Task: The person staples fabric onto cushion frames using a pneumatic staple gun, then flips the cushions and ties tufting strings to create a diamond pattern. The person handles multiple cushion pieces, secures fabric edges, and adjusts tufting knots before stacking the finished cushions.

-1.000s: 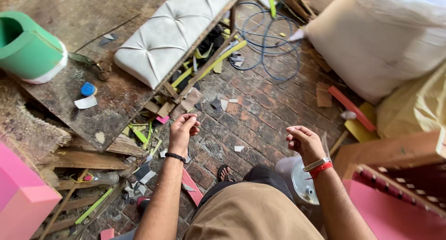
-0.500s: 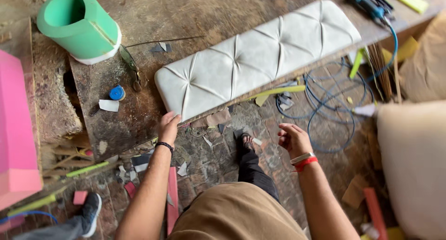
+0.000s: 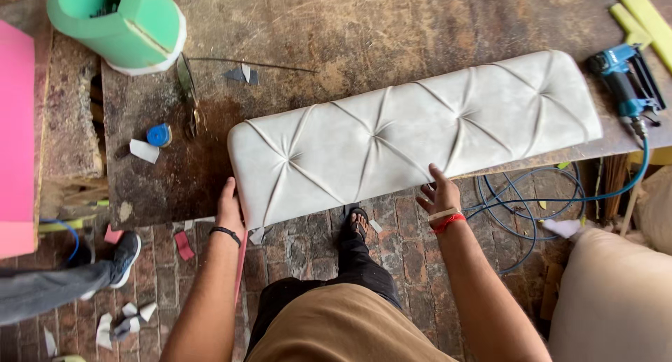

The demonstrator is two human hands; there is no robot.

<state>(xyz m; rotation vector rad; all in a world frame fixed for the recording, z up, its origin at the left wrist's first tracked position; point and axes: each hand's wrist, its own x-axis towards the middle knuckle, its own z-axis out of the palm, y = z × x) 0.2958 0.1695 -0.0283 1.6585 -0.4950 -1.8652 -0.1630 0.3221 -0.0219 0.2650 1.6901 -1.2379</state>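
The left hand (image 3: pixel 229 209) rests, fingers together, at the near-left corner of the tufted grey cushion panel (image 3: pixel 413 134), which overhangs the surface's (image 3: pixel 350 26) near edge. The right hand (image 3: pixel 439 192), fingers spread, touches its front edge. Tufting looks finished; the nail gun (image 3: pixel 623 82) lies untouched at the right.

No packages, labels, signs or screens.

green foam roll (image 3: pixel 115 22) | blue nail gun (image 3: pixel 625 78) | blue tape roll (image 3: pixel 159 134) | pink foam block (image 3: pixel 15 138)

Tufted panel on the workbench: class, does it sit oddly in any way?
Yes. The tufted panel lies askew, its near edge overhanging the worn bench. The left hand and right hand meet that edge.
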